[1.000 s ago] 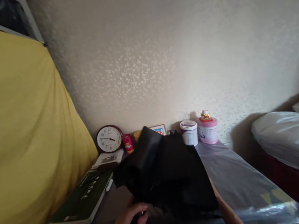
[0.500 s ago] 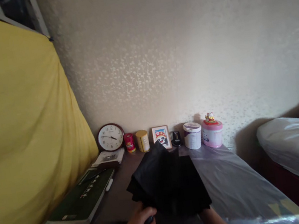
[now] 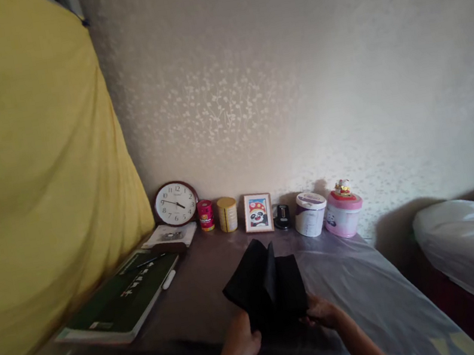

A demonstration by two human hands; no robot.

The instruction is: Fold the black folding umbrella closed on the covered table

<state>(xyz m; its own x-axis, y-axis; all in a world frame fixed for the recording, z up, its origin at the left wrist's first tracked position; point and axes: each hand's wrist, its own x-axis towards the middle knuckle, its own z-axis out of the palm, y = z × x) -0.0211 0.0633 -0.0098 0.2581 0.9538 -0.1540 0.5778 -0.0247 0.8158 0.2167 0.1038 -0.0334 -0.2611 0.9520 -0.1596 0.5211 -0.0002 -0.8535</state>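
Note:
A black folding umbrella (image 3: 248,281) is held in front of me over the near part of the table, its loose cloth panels bunched and sticking up. My left hand (image 3: 241,341) is closed around its lower end; the handle is mostly hidden by the hand and the dark below. On the other side, my right hand (image 3: 322,311) pinches the lower right edge of the black cloth between thumb and fingers.
A grey-covered table (image 3: 345,280) bears a green book (image 3: 121,303), a white marker (image 3: 169,280), a wall clock (image 3: 176,203), a red can (image 3: 206,215), a yellow tin (image 3: 227,215), a framed panda picture (image 3: 258,213) and two tubs (image 3: 311,217). A yellow curtain (image 3: 36,174) hangs left.
The umbrella's cloth has gone from spread wide to a narrower bunch. My right hand has come out from beneath it to its right edge. The view has shifted slightly.

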